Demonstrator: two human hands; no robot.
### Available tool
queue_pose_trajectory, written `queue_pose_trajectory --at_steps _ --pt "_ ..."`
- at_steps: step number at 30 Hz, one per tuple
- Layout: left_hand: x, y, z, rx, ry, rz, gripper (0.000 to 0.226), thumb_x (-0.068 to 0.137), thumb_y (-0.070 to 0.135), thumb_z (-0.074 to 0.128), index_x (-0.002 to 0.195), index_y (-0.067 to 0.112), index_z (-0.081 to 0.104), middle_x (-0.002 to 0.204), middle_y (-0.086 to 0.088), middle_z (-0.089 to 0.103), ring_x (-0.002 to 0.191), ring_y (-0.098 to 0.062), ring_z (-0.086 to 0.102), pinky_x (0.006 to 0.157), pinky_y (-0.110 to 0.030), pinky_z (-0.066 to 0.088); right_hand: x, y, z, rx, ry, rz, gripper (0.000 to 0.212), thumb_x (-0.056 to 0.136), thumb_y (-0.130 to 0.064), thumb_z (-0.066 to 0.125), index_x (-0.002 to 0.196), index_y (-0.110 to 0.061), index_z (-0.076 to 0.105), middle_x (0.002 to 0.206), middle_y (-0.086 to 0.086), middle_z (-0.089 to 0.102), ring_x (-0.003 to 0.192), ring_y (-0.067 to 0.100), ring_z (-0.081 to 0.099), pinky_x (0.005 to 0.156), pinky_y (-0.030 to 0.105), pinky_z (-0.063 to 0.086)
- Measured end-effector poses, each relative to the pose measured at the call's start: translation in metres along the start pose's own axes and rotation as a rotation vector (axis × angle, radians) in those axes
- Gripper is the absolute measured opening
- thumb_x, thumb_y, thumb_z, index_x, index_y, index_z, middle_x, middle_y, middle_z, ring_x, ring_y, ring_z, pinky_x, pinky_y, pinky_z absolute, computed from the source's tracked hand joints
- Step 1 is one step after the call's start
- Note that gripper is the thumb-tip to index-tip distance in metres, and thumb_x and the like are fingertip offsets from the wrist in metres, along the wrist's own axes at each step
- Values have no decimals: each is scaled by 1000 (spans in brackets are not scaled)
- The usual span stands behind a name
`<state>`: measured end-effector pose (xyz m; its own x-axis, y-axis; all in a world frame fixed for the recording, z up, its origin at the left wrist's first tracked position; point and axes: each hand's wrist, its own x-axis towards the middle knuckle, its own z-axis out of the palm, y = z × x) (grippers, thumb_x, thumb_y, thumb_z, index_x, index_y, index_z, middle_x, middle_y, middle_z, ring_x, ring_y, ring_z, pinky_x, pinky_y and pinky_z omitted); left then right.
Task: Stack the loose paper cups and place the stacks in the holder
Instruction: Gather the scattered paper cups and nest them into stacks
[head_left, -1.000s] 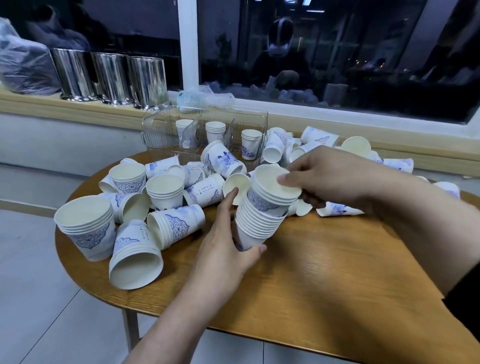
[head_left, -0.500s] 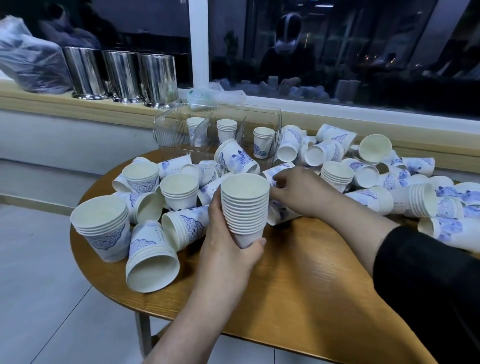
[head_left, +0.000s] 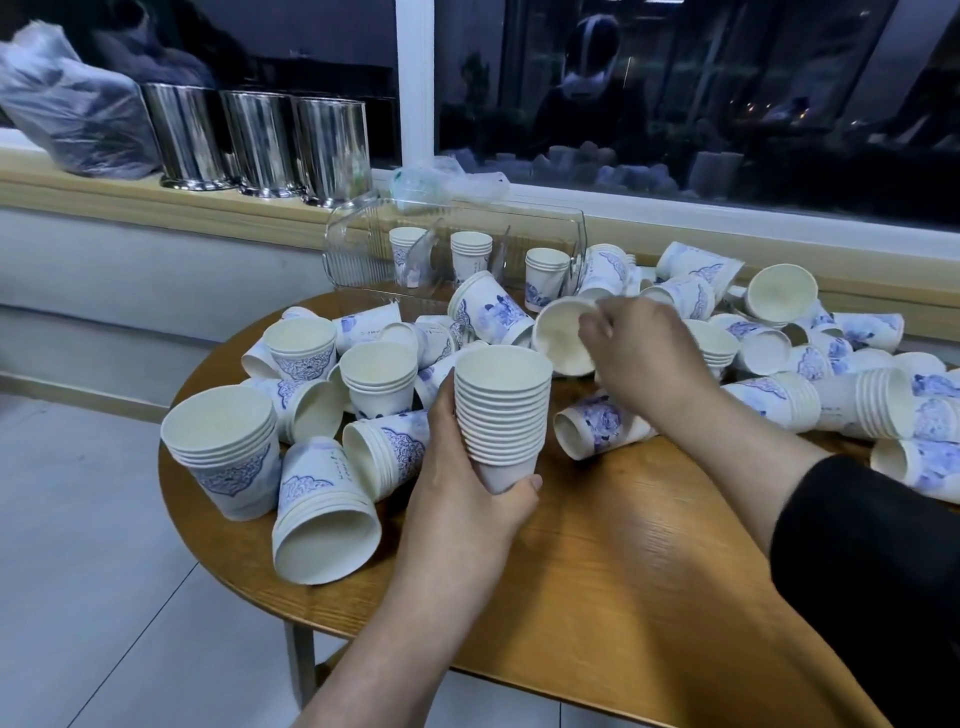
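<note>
My left hand (head_left: 462, 493) grips an upright stack of white paper cups (head_left: 501, 410) just above the round wooden table (head_left: 623, 561). My right hand (head_left: 639, 358) is lifted behind the stack and pinches the rim of a single cup (head_left: 561, 338), whose mouth faces me. Loose cups and short stacks with blue patterns (head_left: 789, 353) lie scattered over the far half of the table. A clear plastic holder (head_left: 358, 249) at the table's back edge has three short stacks standing in it (head_left: 470, 254).
Short stacks stand or lie at the left (head_left: 223, 447). Three steel canisters (head_left: 260, 140) and a plastic bag (head_left: 72, 119) sit on the window ledge. The near part of the table under my forearms is bare wood. Tiled floor lies to the left.
My right hand has picked one cup out of the pile and raised it toward the stack. The left hand keeps the stack upright in about the same place.
</note>
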<state>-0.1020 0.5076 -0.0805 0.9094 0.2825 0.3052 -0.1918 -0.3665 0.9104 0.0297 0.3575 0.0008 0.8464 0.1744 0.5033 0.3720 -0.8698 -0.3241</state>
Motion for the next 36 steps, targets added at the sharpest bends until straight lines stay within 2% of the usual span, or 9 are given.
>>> queue_pose_trajectory --at_steps 5,8,10,13,18,23,26,32,36 --pt "-2 4 0 29 -38 18 99 73 21 79 145 56 20 140 29 48 126 6 48 104 -25 43 3 -22 -77 356 100 8 21 96 -22 50 81 -14 62 66 7 60 55 18 54 46 25 36" --pt "-3 6 2 48 -62 38 96 75 20 80 145 54 23 135 27 53 123 6 50 100 -22 43 0 -35 -110 503 -240 -6 19 88 -14 53 80 -8 68 60 9 56 51 16 49 53 29 41" --pt "-4 7 3 65 -74 55 96 75 20 81 145 53 24 137 27 53 125 7 49 102 -21 41 -3 -36 -115 334 -434 -22 18 86 -15 55 76 -7 67 58 8 57 50 16 49 53 32 40" --pt "-6 8 4 74 -89 70 96 75 20 82 144 54 25 138 28 52 127 8 48 106 -24 42 -11 -37 -107 193 -568 13 34 96 -37 57 78 -10 65 59 0 56 46 10 48 43 21 40" --pt "-6 5 4 75 -87 73 97 74 19 82 142 56 24 138 29 51 126 7 49 106 -23 42 -17 2 -84 169 -225 177 44 100 -47 46 95 -11 70 84 13 70 67 32 62 60 38 51" --pt "-4 2 5 76 -93 72 97 74 19 82 142 56 25 139 29 50 127 8 48 106 -22 40 -45 29 -43 -121 -401 178 44 92 -46 61 121 -12 63 125 11 64 117 30 58 88 34 44" --pt "-4 2 6 72 -94 77 97 74 17 81 143 55 24 141 27 49 129 7 46 108 -22 39 -51 35 -22 -170 -380 155 37 86 -52 65 96 -17 56 109 10 64 106 31 59 73 33 40" --pt "-3 -2 4 65 -88 81 97 74 18 81 144 53 24 136 32 50 126 11 47 100 -13 38 -51 39 0 74 -289 291 64 80 -42 73 139 -24 53 125 11 63 122 32 52 103 44 43" --pt "-3 -1 4 56 -88 81 96 73 17 82 143 53 26 135 32 51 124 12 48 99 -13 38 -55 40 -2 503 -191 440 47 81 -23 79 126 -18 66 90 -2 62 86 18 60 81 32 47"
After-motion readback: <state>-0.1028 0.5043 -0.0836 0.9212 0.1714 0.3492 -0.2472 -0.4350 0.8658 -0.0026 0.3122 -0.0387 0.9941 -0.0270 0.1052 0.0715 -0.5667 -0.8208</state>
